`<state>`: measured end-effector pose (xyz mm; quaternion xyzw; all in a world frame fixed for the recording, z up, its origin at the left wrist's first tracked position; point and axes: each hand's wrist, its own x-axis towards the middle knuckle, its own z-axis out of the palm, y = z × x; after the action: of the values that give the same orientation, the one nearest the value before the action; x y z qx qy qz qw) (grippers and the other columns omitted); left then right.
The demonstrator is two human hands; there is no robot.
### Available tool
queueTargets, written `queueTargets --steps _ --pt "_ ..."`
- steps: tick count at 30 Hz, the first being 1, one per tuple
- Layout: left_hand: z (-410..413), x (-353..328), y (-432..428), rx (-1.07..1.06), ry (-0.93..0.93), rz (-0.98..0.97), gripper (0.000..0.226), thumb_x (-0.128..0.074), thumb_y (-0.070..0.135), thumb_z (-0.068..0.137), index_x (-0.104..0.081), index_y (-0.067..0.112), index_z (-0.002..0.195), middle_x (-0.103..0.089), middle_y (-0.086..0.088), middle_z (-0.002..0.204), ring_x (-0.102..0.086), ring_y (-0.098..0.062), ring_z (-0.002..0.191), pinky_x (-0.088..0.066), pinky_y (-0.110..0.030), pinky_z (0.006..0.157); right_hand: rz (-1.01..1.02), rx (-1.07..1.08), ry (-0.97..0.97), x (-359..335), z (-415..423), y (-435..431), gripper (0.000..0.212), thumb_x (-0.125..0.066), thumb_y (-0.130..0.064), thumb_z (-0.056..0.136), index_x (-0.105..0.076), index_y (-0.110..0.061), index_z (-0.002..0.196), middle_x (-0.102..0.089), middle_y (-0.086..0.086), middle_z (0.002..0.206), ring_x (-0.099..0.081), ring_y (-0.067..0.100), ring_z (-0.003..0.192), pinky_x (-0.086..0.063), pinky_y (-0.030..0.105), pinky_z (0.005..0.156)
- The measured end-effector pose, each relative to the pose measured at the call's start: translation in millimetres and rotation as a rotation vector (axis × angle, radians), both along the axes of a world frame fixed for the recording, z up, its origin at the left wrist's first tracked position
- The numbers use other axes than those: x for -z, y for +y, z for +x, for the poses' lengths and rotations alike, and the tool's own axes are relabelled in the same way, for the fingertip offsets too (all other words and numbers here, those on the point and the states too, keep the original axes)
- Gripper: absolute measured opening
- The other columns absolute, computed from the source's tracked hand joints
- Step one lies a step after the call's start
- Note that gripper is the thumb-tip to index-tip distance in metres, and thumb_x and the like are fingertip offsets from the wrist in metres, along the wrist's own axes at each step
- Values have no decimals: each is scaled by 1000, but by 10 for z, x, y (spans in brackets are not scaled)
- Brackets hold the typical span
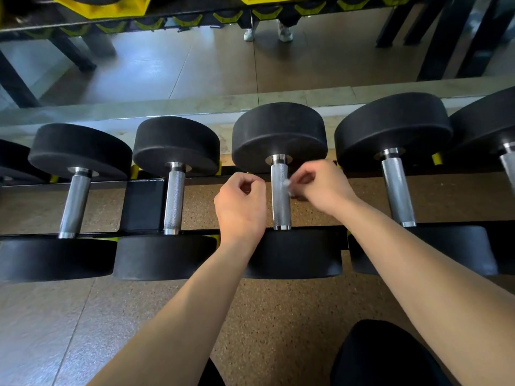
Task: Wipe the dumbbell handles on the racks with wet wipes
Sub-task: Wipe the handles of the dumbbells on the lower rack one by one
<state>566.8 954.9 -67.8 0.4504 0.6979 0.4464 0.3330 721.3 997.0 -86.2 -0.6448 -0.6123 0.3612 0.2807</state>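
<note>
Between the front and back rails of the rack [143,204], the middle dumbbell handle [281,207] lies with a hand on either side. The right hand [323,185] pinches a small white wet wipe [288,188] against the handle's right side. The left hand [241,207] is just beside the handle, its fingers curled in with nothing showing in them. The wipe looks limp, light and damp, best wrapped round the bar. The knurled steel is stiff and should snag the wipe, and the dumbbells look heavy enough to stay put. One wipe and five handles show, the fifth cut off at the rack's right end.
</note>
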Motion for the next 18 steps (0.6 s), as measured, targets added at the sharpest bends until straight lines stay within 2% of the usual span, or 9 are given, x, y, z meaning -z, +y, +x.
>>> queueTargets --steps 4,7,9,11,13,16,18 --pt "-9 11 4 4 6 8 19 -55 17 89 -71 24 81 -69 6 77 -65 -14 82 -53 -31 76 -111 -240 -161 -70 54 -175 10 -80 -32 83 -73 -26 81 -72 -9 77 -68 1 69 -53 20 65" --pt "-1 1 -8 5 5 6 19 -55 17 90 -70 24 82 -69 6 78 -65 -13 82 -50 -26 72 63 -77 -104 -60 -8 42 3 -76 -23 88 -74 -26 89 -70 -13 83 -65 -1 75 -44 14 64" --pt "7 -4 -16 0 -2 4 19 -55 17 91 -70 24 83 -69 7 79 -65 -12 83 -51 -25 72 164 73 -36 -41 -75 160 8 -72 -17 91 -75 -21 97 -70 -11 91 -64 3 83 -41 10 66" --pt "6 -3 -11 -7 -5 4 19 -55 17 91 -70 24 83 -69 7 80 -65 -13 84 -52 -27 74 210 116 -38 3 -131 131 12 -70 -17 93 -76 -18 103 -71 -6 100 -61 4 89 -38 6 69" --pt "-3 8 -8 -7 -4 5 19 -55 17 91 -70 25 82 -69 8 80 -65 -13 85 -54 -29 78 204 -1 -111 19 -139 -52 14 -69 -19 93 -75 -20 106 -69 -8 105 -59 3 93 -38 8 73" --pt "-14 8 -7 1 -7 9 18 -56 18 91 -70 26 83 -69 9 81 -66 -12 86 -55 -34 82 65 -262 -235 -41 -102 -224 17 -75 -26 89 -75 -25 105 -69 -10 106 -59 2 94 -44 18 82" --pt "-16 8 -12 5 -7 11 18 -55 18 90 -70 26 84 -69 10 82 -66 -12 87 -55 -34 82 102 -292 -259 -96 -103 -115 14 -75 -26 88 -76 -24 102 -70 -8 104 -60 2 88 -44 17 79"
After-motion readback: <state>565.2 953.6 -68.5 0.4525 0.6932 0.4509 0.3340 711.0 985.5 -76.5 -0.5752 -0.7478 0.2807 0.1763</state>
